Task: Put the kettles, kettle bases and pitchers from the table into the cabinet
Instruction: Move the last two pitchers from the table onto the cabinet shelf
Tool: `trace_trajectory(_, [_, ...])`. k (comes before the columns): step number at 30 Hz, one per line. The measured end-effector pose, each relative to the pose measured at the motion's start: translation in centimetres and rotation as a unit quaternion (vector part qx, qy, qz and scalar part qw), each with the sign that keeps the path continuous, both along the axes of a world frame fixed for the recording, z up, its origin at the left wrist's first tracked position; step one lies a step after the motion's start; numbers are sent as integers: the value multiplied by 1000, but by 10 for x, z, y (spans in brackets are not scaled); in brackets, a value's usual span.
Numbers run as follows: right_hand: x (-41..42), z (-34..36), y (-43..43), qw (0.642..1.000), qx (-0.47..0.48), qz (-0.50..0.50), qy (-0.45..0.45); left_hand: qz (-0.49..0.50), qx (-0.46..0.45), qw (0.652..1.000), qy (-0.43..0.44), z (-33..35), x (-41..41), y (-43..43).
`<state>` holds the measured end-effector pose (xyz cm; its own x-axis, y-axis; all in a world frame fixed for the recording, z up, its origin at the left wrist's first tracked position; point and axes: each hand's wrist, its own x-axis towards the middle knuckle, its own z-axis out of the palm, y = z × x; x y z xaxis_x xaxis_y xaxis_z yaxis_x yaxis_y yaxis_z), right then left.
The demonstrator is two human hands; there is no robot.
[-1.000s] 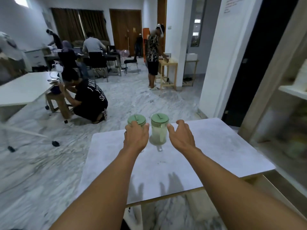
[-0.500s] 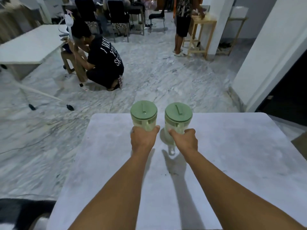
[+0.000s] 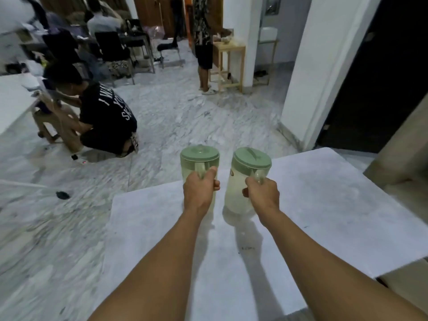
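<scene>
Two clear pitchers with pale green lids are held side by side above the white table (image 3: pixel 324 205). My left hand (image 3: pixel 200 191) is closed around the handle of the left pitcher (image 3: pixel 199 158). My right hand (image 3: pixel 262 194) grips the handle of the right pitcher (image 3: pixel 245 177). Both pitchers are upright and raised off the tabletop, the right one casting a shadow below it. No kettle or kettle base shows on the table.
A wooden cabinet edge (image 3: pixel 403 154) stands at the right, beside a dark doorway (image 3: pixel 379 77). A person crouches (image 3: pixel 102 117) on the marble floor to the left. Another person stands (image 3: pixel 203 38) by a small wooden table farther back.
Both hands went from reaching around the pitchers to gripping their handles and lifting them off the table. The view has swung to the right.
</scene>
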<state>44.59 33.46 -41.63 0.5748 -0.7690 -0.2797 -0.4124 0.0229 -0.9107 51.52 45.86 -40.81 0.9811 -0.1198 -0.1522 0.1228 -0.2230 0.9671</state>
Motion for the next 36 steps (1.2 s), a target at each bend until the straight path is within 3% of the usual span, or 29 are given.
trace_trajectory(7, [-82,90,17,977,-33,-160,-140,-125,-93,984,-85,92,-47,-12])
trace_trajectory(16, [-267,187,-21,884,-127,-368,-258,-307,-193,924,-122,183,-208,-104])
trace_trajectory(26, [-525,239,-88,758,-223,-563,-242,-493,-296,815,-76,245,-462,-221])
trace_trajectory(30, [-631,255,-127,736,-284,-575,-217,-527,-326,784,-34,259,-563,-271])
trace_trajectory(36, [-765,277,-187,724,-322,-583,-182,-534,-323,782,-4,268,-691,-354])
